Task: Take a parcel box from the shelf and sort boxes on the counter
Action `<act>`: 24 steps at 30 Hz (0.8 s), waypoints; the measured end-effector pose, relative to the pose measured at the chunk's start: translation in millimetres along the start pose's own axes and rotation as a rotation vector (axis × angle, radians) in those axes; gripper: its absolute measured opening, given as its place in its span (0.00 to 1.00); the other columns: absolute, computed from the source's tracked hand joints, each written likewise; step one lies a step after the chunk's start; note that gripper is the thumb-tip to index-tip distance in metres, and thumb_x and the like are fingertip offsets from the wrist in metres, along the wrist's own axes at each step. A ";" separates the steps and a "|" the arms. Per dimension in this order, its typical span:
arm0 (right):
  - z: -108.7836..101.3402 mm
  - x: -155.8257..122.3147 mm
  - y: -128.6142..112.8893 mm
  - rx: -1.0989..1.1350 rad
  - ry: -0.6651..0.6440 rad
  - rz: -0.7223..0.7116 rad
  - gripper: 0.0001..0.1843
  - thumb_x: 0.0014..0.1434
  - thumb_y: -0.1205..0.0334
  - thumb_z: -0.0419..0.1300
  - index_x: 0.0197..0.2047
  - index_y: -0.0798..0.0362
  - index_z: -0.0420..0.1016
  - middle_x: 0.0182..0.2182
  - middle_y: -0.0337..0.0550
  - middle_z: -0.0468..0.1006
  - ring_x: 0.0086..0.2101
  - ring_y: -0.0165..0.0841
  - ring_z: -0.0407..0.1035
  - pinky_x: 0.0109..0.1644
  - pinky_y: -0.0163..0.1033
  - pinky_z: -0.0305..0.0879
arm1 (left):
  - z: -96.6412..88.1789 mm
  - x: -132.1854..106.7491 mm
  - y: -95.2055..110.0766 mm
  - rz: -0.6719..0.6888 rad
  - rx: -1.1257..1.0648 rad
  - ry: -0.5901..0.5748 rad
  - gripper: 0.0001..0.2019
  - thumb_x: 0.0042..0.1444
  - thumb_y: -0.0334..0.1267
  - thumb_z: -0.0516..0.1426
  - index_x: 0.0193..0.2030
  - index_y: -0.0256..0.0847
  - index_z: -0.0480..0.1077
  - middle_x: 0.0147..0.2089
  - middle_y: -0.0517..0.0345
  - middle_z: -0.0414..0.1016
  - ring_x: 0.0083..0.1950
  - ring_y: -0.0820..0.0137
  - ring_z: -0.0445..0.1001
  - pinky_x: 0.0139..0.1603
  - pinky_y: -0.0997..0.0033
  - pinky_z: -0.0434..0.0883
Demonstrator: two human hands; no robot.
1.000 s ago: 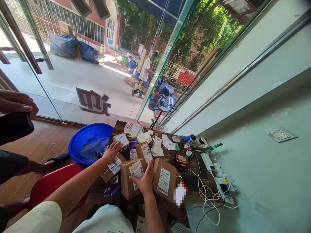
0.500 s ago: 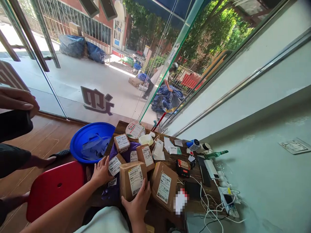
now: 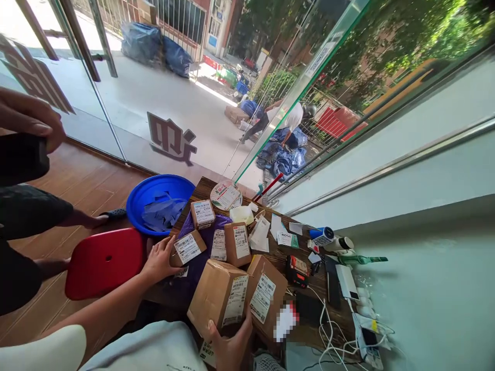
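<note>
My right hand (image 3: pixel 231 346) grips the near bottom corner of a brown cardboard parcel (image 3: pixel 216 296) with a white shipping label, tilted up off the wooden table (image 3: pixel 278 252). My left hand (image 3: pixel 159 260) is curled round a small labelled box (image 3: pixel 187 247) at the table's left edge. Beside them stand another brown parcel (image 3: pixel 266 291), a small upright box (image 3: pixel 237 242) and a small box (image 3: pixel 202 213) farther back. A purple plastic mailer (image 3: pixel 201 260) lies under the boxes.
A blue basin (image 3: pixel 154 193) and a red stool (image 3: pixel 104 260) sit left of the table. Another person's hand (image 3: pixel 29 116) holds a dark object at far left. Labels, a red-black device (image 3: pixel 296 268), chargers and white cables (image 3: pixel 336 319) crowd the right side. Glass walls stand behind.
My right hand slid down to the big parcel's near corner and tipped it toward me. My left hand moved back from the far small box to the nearer one. The camera shifted left.
</note>
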State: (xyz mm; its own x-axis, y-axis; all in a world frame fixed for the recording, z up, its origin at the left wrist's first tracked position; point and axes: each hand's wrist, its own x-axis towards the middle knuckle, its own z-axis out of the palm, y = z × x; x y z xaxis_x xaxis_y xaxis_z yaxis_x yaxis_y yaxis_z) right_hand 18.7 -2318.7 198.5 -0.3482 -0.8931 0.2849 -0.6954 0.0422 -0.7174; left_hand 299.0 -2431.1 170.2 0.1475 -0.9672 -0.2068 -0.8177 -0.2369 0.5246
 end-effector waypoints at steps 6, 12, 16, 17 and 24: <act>2.2 7.7 -8.4 -0.016 -0.057 -0.014 0.49 0.46 0.42 0.64 0.64 0.61 0.53 0.56 0.67 0.62 0.55 0.60 0.59 0.57 0.66 0.56 | 0.2 -15.8 -20.5 -0.062 -0.088 0.071 0.52 0.37 0.52 0.65 0.69 0.36 0.50 0.66 0.40 0.56 0.67 0.48 0.55 0.68 0.51 0.57; 2.7 10.4 -11.8 -0.014 -0.089 0.044 0.48 0.45 0.43 0.65 0.63 0.58 0.55 0.56 0.65 0.63 0.55 0.59 0.59 0.58 0.64 0.57 | 3.4 -14.9 -23.5 -0.067 -0.146 0.092 0.52 0.36 0.51 0.66 0.68 0.37 0.52 0.65 0.42 0.56 0.67 0.48 0.55 0.67 0.51 0.58; 2.3 11.0 -10.5 -0.005 -0.125 0.053 0.48 0.45 0.47 0.66 0.63 0.57 0.53 0.57 0.65 0.62 0.56 0.58 0.58 0.59 0.64 0.56 | -0.5 -10.0 -19.0 -0.041 -0.177 0.098 0.51 0.37 0.52 0.65 0.68 0.36 0.52 0.65 0.41 0.55 0.66 0.48 0.55 0.66 0.50 0.59; 2.0 11.2 -10.9 -0.006 -0.136 0.060 0.48 0.45 0.47 0.66 0.63 0.57 0.53 0.57 0.64 0.62 0.56 0.58 0.58 0.58 0.64 0.56 | -2.0 -9.1 -17.5 -0.034 -0.183 0.099 0.51 0.38 0.52 0.65 0.68 0.35 0.52 0.65 0.41 0.55 0.66 0.48 0.55 0.67 0.50 0.59; 1.9 11.3 -13.8 -0.029 -0.130 0.061 0.46 0.46 0.48 0.65 0.63 0.56 0.53 0.57 0.64 0.62 0.56 0.58 0.59 0.58 0.63 0.58 | -10.0 7.3 0.1 0.035 -0.222 0.143 0.46 0.42 0.52 0.63 0.67 0.36 0.53 0.66 0.42 0.55 0.67 0.50 0.55 0.69 0.51 0.56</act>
State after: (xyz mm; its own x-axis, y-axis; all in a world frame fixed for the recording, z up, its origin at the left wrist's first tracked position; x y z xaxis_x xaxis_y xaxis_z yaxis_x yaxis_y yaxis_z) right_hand 25.5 -2330.2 210.4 -0.3068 -0.9390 0.1553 -0.6938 0.1090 -0.7119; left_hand 305.6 -2439.1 177.0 0.2113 -0.9745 -0.0754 -0.6841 -0.2026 0.7007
